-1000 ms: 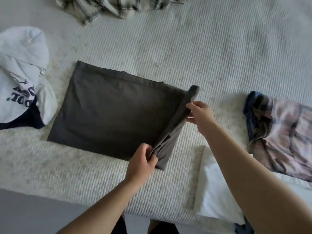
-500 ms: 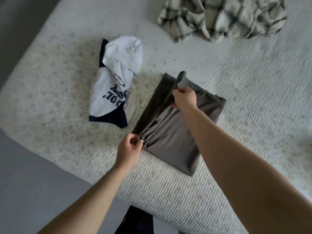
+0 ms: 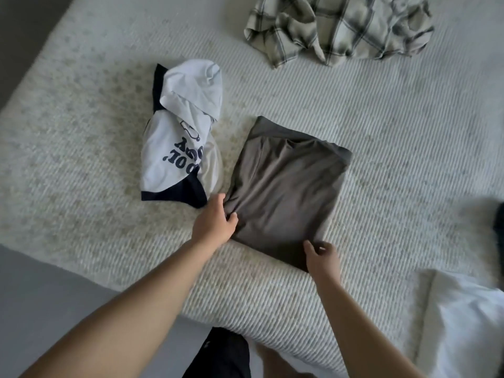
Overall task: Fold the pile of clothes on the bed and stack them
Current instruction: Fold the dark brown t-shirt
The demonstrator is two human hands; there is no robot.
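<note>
The grey-brown garment (image 3: pixel 289 192) is lying folded into a flat, roughly square bundle near the front edge of the bed (image 3: pixel 409 159), one corner pointing away from the person and the layered edges showing along its far side. Its cloth is looking smooth and thin, with soft creases gathering at the near left corner. There the left hand (image 3: pixel 214 223) is gripping the cloth, fingers curled into the bunched fabric. The right hand (image 3: pixel 321 256) is sitting at the near right corner, thumb lying on top of the cloth and the other fingers curling at the corner's edge; whether they are pinching the fabric I cannot tell.

Just beside the bundle on its left, a white top with dark blue trim and dark lettering (image 3: pixel 180 143) is lying in a loose crumpled heap, its hem almost touching the folded piece. Well apart, at the far side of the bed, a cream and grey checked shirt (image 3: pixel 338 25) is lying rumpled and unfolded.

The bed is wearing a pale cream cover with a ribbed, woven texture running in fine diagonal lines, looking nubbly and thick. A white pillow (image 3: pixel 463 323) is resting at the near right corner, smooth against the ribbing. Grey floor (image 3: pixel 41 296) is showing below the bed's edge on the left
</note>
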